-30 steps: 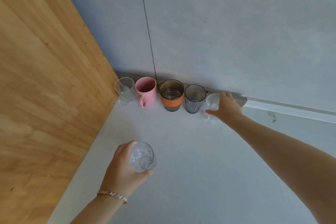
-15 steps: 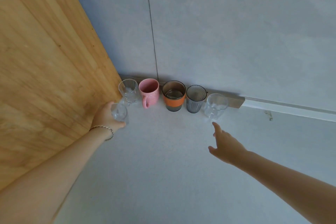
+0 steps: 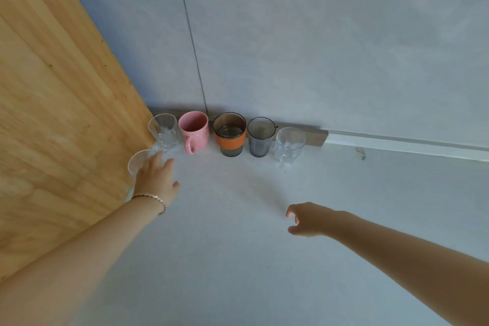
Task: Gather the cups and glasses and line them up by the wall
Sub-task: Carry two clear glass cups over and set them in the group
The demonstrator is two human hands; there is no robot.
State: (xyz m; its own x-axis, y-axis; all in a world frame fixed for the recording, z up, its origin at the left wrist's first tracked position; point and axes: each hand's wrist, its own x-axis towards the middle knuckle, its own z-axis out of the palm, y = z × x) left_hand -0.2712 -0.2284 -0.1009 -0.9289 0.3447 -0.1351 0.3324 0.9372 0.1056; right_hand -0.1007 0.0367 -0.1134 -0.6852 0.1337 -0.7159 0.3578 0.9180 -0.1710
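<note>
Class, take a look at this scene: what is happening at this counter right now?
A person is lining up drinkware along the wall. Five pieces stand in a row there: a clear glass, a pink mug, an orange-banded cup, a grey ribbed glass and a clear mug. The left hand rests on another clear glass in front of the row's left end, beside the wooden panel. The right hand hovers empty over the counter.

Soft daylight, faint shadows, wide-angle edge distortion.
</note>
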